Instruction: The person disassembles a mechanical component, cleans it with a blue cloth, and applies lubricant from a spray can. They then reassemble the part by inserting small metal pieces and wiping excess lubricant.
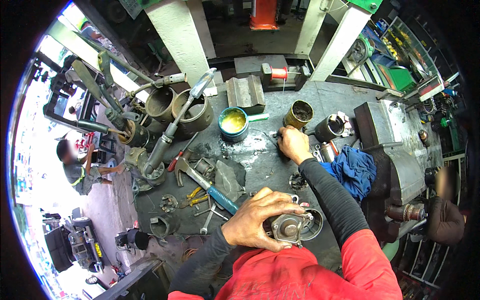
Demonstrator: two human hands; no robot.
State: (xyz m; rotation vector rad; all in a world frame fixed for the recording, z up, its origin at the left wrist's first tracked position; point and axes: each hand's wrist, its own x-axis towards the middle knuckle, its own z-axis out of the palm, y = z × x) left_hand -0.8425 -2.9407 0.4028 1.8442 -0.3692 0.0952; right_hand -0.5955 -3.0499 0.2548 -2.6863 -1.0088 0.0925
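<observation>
My left hand [260,220] is wrapped round a grey metal motor housing [291,228] with a round raised cap, held close to my red shirt. Beside and partly under it shows a round metal ring [314,225]. My right hand [294,144] reaches forward over the bench, its fingers curled together. A small metal piece [274,134] shows at its fingertips; its kind is too small to tell. Just beyond this hand stands a tin of dark grease [299,114]. Left of it is a blue tin of yellow grease [233,123].
A claw hammer [223,200], yellow-handled pliers [197,196], a spanner [205,225] and a red-handled screwdriver [176,161] lie leftward. A blue cloth [354,170] lies beside a heavy vise [397,172] at right. Tool-filled metal cylinders [192,117] stand back left. Two people are nearby.
</observation>
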